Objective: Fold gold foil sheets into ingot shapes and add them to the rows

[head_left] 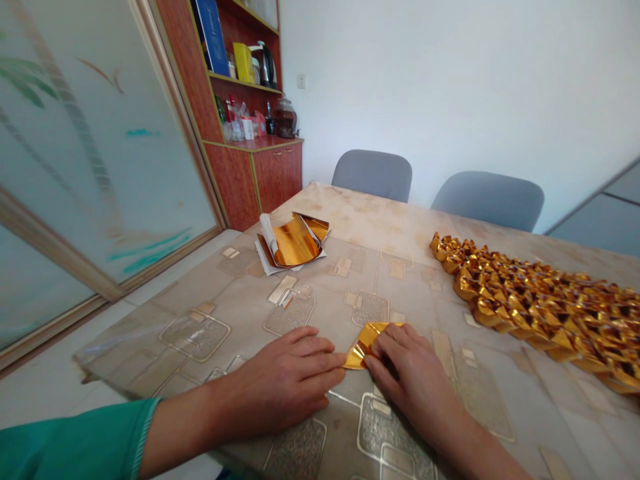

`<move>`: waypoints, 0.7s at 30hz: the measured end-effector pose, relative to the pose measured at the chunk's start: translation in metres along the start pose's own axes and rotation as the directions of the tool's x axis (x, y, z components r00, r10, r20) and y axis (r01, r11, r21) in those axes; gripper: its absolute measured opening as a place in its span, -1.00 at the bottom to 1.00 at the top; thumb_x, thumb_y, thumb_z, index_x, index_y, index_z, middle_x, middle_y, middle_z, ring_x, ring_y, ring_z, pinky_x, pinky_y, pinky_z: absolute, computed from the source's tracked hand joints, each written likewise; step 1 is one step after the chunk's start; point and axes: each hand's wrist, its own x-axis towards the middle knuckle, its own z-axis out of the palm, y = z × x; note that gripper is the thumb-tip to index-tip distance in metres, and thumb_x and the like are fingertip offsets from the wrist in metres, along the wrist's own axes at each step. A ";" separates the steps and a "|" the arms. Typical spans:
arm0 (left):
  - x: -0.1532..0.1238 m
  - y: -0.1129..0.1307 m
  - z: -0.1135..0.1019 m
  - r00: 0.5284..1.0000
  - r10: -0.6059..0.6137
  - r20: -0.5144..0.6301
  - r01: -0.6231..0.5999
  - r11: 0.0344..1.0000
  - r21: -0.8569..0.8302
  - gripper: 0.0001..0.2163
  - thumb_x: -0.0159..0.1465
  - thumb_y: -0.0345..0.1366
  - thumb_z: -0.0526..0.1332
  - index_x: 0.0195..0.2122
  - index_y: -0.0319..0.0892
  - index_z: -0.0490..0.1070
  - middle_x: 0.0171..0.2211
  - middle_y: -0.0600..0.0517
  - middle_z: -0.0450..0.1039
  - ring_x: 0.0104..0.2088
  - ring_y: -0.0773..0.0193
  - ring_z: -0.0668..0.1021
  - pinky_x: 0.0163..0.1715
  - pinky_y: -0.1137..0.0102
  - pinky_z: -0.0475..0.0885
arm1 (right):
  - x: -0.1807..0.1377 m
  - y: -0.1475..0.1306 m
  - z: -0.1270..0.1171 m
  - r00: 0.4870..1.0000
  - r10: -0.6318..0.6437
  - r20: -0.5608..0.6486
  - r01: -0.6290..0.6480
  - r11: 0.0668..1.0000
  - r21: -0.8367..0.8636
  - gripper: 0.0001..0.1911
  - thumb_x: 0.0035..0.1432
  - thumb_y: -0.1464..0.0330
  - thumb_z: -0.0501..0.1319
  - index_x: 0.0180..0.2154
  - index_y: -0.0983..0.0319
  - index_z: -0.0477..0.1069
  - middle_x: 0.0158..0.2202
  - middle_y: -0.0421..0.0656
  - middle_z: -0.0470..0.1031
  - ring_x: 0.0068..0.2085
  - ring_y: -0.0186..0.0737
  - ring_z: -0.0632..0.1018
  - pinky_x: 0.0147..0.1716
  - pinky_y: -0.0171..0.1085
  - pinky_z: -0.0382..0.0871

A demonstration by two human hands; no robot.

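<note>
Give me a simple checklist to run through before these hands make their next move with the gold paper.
1. Right hand on the gold paper: ok, it touches the paper's right part.
2. Left hand pressing the paper down: cannot tell; it lies flat at the left corner.
3. Whole paper visible: not ok, the right hand covers part.
4. Loose sheets out of the way: ok, they lie farther off, apart from both hands.
5. Folded gold pieces undisturbed by hands: ok, neither touches them.

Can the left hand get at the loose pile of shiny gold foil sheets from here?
Probably yes, with a forward reach: no bulky object stands between the left hand and the gold foil pile on the patterned beige tablecloth.
</note>
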 end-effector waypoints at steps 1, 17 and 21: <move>0.000 0.001 0.000 1.000 -0.006 0.012 0.006 1.000 -0.009 -0.71 0.34 -0.35 0.14 0.08 -0.18 0.35 -0.01 -0.04 0.52 -0.02 0.15 0.50 0.11 0.17 0.29 | 0.000 0.000 0.001 1.000 0.000 -0.004 0.000 1.000 -0.003 -0.85 0.20 0.42 0.24 -0.44 0.19 0.37 -0.34 -0.14 0.45 -0.25 -0.07 0.41 -0.29 -0.15 0.23; 0.005 0.008 0.005 0.998 -0.061 -0.005 0.061 0.998 -0.012 -0.78 0.39 -0.43 0.03 -0.02 -0.21 0.40 -0.16 -0.08 0.53 -0.21 0.20 0.51 0.01 0.19 0.40 | 0.000 0.002 0.009 0.999 -0.006 -0.040 0.003 0.998 -0.071 -0.83 0.15 0.41 0.26 -0.46 0.17 0.32 -0.38 -0.12 0.43 -0.28 -0.03 0.41 -0.29 -0.11 0.24; 0.006 0.008 0.001 1.000 -0.010 -0.021 0.010 1.000 -0.011 -0.77 0.38 -0.48 0.03 -0.04 -0.22 0.41 -0.03 -0.10 0.50 -0.06 0.17 0.49 0.12 0.17 0.32 | 0.000 0.003 0.011 0.999 -0.021 -0.037 0.017 0.994 -0.109 -0.84 0.16 0.40 0.24 -0.46 0.17 0.31 -0.36 -0.10 0.44 -0.30 -0.04 0.41 -0.31 -0.12 0.23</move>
